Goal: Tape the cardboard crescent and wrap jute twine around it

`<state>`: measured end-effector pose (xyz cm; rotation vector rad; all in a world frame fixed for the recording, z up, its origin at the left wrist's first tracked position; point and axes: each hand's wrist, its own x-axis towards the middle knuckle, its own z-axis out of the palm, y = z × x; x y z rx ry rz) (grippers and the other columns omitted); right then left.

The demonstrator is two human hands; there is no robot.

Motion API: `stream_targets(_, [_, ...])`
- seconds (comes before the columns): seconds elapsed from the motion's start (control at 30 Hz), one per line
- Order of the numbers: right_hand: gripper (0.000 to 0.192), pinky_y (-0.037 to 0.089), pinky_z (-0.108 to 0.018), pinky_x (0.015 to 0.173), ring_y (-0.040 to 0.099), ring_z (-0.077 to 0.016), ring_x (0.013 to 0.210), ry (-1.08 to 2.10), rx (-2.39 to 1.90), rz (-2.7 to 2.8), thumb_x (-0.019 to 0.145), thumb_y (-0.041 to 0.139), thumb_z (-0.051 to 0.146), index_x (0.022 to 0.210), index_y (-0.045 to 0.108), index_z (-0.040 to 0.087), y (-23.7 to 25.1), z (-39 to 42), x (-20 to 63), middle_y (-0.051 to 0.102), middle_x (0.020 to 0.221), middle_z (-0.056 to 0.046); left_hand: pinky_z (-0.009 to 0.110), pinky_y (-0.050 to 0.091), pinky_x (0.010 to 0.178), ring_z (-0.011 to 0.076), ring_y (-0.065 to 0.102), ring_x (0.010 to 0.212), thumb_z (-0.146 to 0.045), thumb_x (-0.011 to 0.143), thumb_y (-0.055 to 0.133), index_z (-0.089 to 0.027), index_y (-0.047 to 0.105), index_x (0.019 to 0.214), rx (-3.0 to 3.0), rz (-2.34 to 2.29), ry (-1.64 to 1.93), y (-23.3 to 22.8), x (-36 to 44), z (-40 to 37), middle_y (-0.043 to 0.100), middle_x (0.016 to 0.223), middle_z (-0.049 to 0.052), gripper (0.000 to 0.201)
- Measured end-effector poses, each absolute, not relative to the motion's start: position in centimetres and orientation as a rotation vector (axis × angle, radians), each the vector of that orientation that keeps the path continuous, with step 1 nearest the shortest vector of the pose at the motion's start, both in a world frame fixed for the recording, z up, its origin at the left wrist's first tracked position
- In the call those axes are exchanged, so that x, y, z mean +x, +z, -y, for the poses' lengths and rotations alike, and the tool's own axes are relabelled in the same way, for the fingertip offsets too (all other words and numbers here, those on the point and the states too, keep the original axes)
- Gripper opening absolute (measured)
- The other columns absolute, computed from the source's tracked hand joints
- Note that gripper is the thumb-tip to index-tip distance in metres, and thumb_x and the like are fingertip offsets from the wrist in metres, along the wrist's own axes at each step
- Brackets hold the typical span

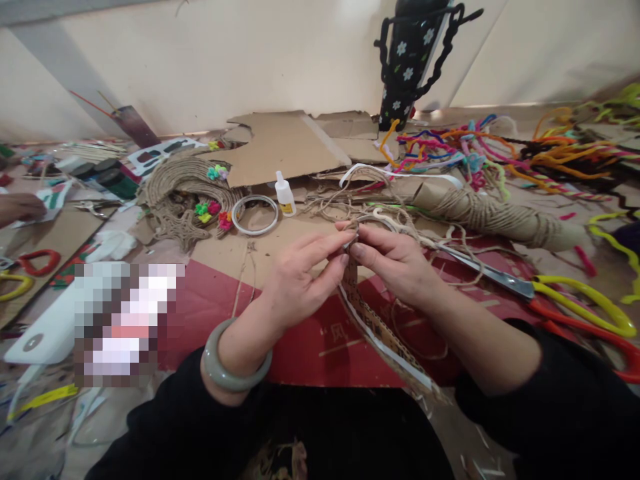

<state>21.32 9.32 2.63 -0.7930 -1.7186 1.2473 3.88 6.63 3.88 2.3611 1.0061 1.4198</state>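
Observation:
My left hand (pixel 300 280) and my right hand (pixel 395 263) meet at the middle of the table, fingertips pinched together on a cardboard ring (pixel 385 337) partly wrapped in jute twine. The ring curves from my fingers down toward my lap. Loose twine (pixel 350 200) trails from the pinch point toward the back. A grey-green bangle (pixel 235 370) sits on my left wrist.
Scissors with yellow and red handles (pixel 575 300) lie at the right. A glue bottle (pixel 285 195), a white ring (pixel 255 215), a twine-wrapped piece with pompoms (pixel 190 190), a twine-wrapped tube (pixel 500 217), pipe cleaners (pixel 500 150) and cardboard sheets (pixel 280 147) lie behind. Another person's hand (pixel 20 207) is at far left.

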Motion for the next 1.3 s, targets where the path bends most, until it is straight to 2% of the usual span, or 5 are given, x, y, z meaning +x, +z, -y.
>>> stream_targets(0.2, [0.033, 0.051, -0.036, 0.099, 0.063, -0.0203, 0.113, 1.244, -0.745, 1.776, 0.087, 0.058, 0.032, 0.117, 0.069, 0.024, 2.76, -9.14, 21.2, 0.071, 0.114, -0.003, 0.024, 0.057, 0.075, 0.0131, 0.069, 0.083, -0.011, 0.084, 0.061, -0.018, 0.069, 0.098, 2.294, -1.051, 1.514, 3.73, 3.93, -6.65, 0.075, 0.096, 0.004, 0.018])
stream_targets(0.43, [0.032, 0.052, -0.036, 0.096, 0.065, -0.0196, 0.109, 1.238, -0.713, 1.838, 0.088, 0.057, 0.029, 0.117, 0.069, 0.022, 3.05, -8.8, 21.0, 0.071, 0.114, -0.005, 0.019, 0.053, 0.061, 0.0094, 0.065, 0.069, -0.009, 0.081, 0.064, -0.017, 0.066, 0.088, 2.272, -1.07, 1.574, 3.78, 3.95, -6.66, 0.074, 0.084, 0.002, 0.011])
stream_targets(0.6, [0.034, 0.052, -0.036, 0.098, 0.064, -0.0202, 0.111, 1.229, -0.724, 1.806, 0.088, 0.058, 0.033, 0.118, 0.068, 0.022, 2.99, -8.75, 21.07, 0.07, 0.116, -0.006, 0.021, 0.054, 0.064, 0.0099, 0.065, 0.068, -0.009, 0.081, 0.063, -0.018, 0.065, 0.082, 2.309, -1.075, 1.552, 3.97, 3.99, -6.6, 0.073, 0.079, 0.002, 0.008])
stream_targets(0.97, [0.035, 0.05, -0.039, 0.101, 0.063, -0.0216, 0.114, 1.258, -0.743, 1.786, 0.087, 0.059, 0.039, 0.117, 0.069, 0.024, 3.1, -8.75, 21.01, 0.07, 0.117, -0.005, 0.024, 0.058, 0.07, 0.0127, 0.069, 0.077, -0.014, 0.084, 0.064, -0.019, 0.069, 0.09, 2.321, -1.112, 1.614, 3.72, 4.15, -6.46, 0.075, 0.087, 0.003, 0.01])
stream_targets(1.3, [0.037, 0.049, -0.04, 0.102, 0.063, -0.0218, 0.114, 1.242, -0.747, 1.766, 0.086, 0.06, 0.041, 0.117, 0.069, 0.024, 2.86, -8.75, 20.97, 0.07, 0.117, -0.005, 0.022, 0.056, 0.069, 0.0108, 0.067, 0.074, -0.009, 0.082, 0.063, -0.018, 0.066, 0.088, 2.321, -1.082, 1.684, 3.3, 4.64, -6.43, 0.072, 0.08, 0.002, 0.011])
